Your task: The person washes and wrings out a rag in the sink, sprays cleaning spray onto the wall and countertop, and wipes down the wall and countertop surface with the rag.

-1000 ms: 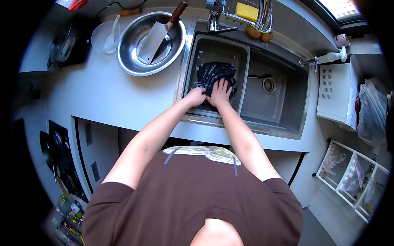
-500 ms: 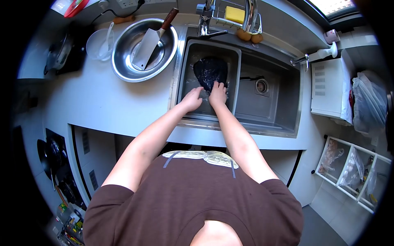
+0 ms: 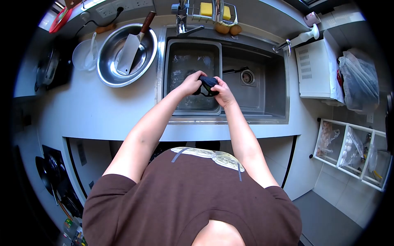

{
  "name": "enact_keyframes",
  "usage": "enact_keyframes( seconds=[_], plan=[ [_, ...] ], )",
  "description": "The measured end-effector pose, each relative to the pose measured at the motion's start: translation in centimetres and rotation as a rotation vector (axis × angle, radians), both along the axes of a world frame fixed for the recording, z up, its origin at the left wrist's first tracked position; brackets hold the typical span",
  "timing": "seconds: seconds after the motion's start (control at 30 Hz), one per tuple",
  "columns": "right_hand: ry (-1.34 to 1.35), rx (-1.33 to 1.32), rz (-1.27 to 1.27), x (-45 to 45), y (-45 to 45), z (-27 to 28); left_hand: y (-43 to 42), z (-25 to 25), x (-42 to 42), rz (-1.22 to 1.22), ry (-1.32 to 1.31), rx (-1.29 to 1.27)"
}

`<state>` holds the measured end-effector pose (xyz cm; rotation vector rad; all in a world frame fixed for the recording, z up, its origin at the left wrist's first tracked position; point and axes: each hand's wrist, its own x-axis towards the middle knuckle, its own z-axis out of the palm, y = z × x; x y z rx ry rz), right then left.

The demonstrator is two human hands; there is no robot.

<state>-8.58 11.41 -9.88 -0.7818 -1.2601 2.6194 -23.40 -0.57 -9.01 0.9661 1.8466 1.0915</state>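
A black bag (image 3: 209, 83), bunched up small, is held above the inset basin (image 3: 193, 112) on the left side of the sink. My left hand (image 3: 191, 84) is closed on its left end, fingertips on the dark material. On the other end, my right hand (image 3: 223, 93) pinches it between thumb and fingers. A dark loop of it hangs between the hands. Whether it is thin plastic or cloth, I cannot tell for sure. Below, the basin's bottom looks wet, with pale reflections.
Left of the sink, a steel bowl (image 3: 107, 78) holds a cleaver (image 3: 130, 51). The faucet (image 3: 181, 22) and a wire rack with a yellow sponge (image 3: 209, 10) stand behind. A drain (image 3: 247, 77) shows in the right compartment. A white appliance (image 3: 314, 69) sits farther right.
The black bag lay spread in the basin under my hands. Both hands have now lifted it toward me, gathered into a smaller bunch. The view has shifted slightly.
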Motion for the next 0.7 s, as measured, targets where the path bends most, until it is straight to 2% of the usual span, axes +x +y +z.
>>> enact_keyframes(
  seconds=[0.07, 0.1, 0.2, 0.23, 0.3, 0.33, 0.37, 0.43, 0.47, 0.5, 0.57, 0.6, 0.7],
  plan=[
    [0.011, -0.054, -0.081, 0.2, -1.2, 0.5, 0.5, 2.2, 0.4, 0.072, -0.344, 0.100],
    [0.018, -0.110, -0.153, 0.2, -2.1, 0.9, 0.7, 2.6, 0.7, 0.062, -0.342, 0.093],
    [0.036, -0.225, -0.176, -0.6, -4.3, 1.7, 1.7, 3.7, 1.7, 0.180, -0.821, 0.286],
    [0.026, -0.240, -0.184, -1.1, -4.9, 1.8, 1.9, 4.3, 2.1, 0.175, -0.815, 0.281],
    [0.014, -0.169, -0.148, -2.1, -5.6, 1.8, 2.2, 5.1, 2.8, 0.128, 0.026, 0.123],
    [-0.004, -0.094, -0.108, -2.6, -5.8, 1.6, 2.4, 3.9, 2.9, 0.131, 0.329, 0.216],
    [-0.003, -0.096, -0.110, -2.9, -6.0, 1.5, 2.8, 2.7, 2.6, 0.128, 0.329, 0.214],
    [-0.140, 0.051, 0.031, -3.4, -6.2, 1.7, 3.3, 2.9, 2.1, 0.160, 0.113, 0.305],
    [-0.178, 0.104, 0.080, -3.2, -5.9, 1.9, 3.5, 2.9, 2.2, 0.198, -0.218, 0.302],
    [-0.181, 0.104, 0.076, -3.0, -5.8, 1.6, 3.7, 3.8, 2.4, 0.233, -0.348, 0.251],
    [-0.303, 0.022, 0.061, -3.2, -6.1, 1.1, 3.7, 5.9, 2.7, 0.310, -0.527, 0.163],
    [-0.294, 0.007, -0.023, -2.9, -6.3, 1.2, 3.8, 5.5, 2.9, 0.307, -0.531, 0.160],
    [-0.263, 0.053, -0.069, -2.6, -6.6, 0.9, 4.1, 4.8, 2.7, 0.341, -0.634, 0.103]
  ],
)
